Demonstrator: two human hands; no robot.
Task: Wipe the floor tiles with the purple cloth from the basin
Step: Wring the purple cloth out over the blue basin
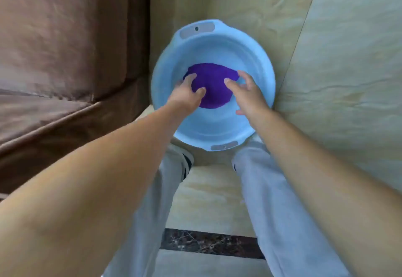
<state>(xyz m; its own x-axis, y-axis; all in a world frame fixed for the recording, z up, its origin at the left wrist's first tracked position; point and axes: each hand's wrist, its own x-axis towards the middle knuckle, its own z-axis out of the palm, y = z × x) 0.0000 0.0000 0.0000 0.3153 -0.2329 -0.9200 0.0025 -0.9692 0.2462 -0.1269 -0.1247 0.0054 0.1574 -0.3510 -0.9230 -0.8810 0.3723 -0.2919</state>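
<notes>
A light blue round basin (217,46) stands on the beige floor tiles (339,63) just ahead of my legs. A purple cloth (212,81) lies bunched in its bottom. Both of my hands are inside the basin. My left hand (187,94) rests at the cloth's left edge, fingers spread and touching it. Over the cloth's right edge, my right hand (248,89) has its fingers apart, with its fingertips at the fabric. Neither hand has closed around the cloth.
A brown sofa (65,59) fills the left side, close beside the basin. My grey trouser legs (267,200) straddle the tile in front. A dark marble strip (208,243) crosses the floor near the bottom. Tile joints run diagonally at the right.
</notes>
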